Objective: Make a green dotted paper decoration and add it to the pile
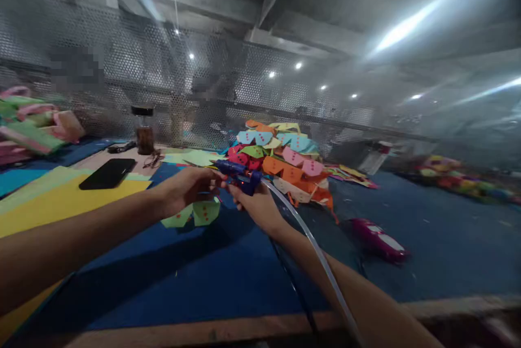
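In the head view, my right hand [258,204] is wrapped round a blue hot glue gun [236,169], its nozzle pointing left. A long clear glue stick [309,234] trails from the back of the gun toward me. My left hand [189,188] is closed just under the nozzle, with its fingertips close to the gun's front. Light green paper glasses [205,212] with red dots hang at its curled fingers; the exact grip is partly hidden. Right behind the gun lies a heap of colourful paper glasses [285,160], orange, pink, red and light blue.
A black phone [108,173] lies on yellow paper sheets [77,201] at left, near a dark-lidded jar [144,133]. Pink and green paper pieces [36,122] are piled far left. A purple object [376,239] lies right on the blue table [195,283]. A dark cord [291,277] runs over the front edge.
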A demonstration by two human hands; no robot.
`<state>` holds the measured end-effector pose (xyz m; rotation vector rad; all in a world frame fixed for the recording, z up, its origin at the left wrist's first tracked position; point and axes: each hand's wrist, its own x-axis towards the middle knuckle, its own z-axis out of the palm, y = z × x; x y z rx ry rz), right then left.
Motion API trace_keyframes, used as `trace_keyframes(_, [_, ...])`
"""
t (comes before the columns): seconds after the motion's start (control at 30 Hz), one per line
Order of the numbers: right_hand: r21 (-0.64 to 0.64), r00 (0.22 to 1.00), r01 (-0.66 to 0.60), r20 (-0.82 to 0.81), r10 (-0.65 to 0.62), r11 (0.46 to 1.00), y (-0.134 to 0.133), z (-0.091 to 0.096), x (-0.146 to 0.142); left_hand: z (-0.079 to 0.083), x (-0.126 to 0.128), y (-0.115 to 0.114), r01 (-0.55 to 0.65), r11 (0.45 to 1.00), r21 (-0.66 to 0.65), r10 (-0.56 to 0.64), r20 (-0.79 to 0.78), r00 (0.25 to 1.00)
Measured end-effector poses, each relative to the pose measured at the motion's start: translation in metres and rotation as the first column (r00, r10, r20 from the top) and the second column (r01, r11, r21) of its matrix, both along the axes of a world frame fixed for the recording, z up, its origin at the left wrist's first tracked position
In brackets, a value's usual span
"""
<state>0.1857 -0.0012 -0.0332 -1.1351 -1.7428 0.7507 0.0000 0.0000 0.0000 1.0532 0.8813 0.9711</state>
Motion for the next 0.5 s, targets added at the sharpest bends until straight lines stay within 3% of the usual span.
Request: trace_keyframes(0.5, [0.042, 1.000, 0.016, -0.007, -0.016, 0.999, 0.0040, -0.0027, 0.0050, -0.0028, -0.0041, -0.0026, -0.011, 0.998, 0.069, 0.018, -0.105, 0.994])
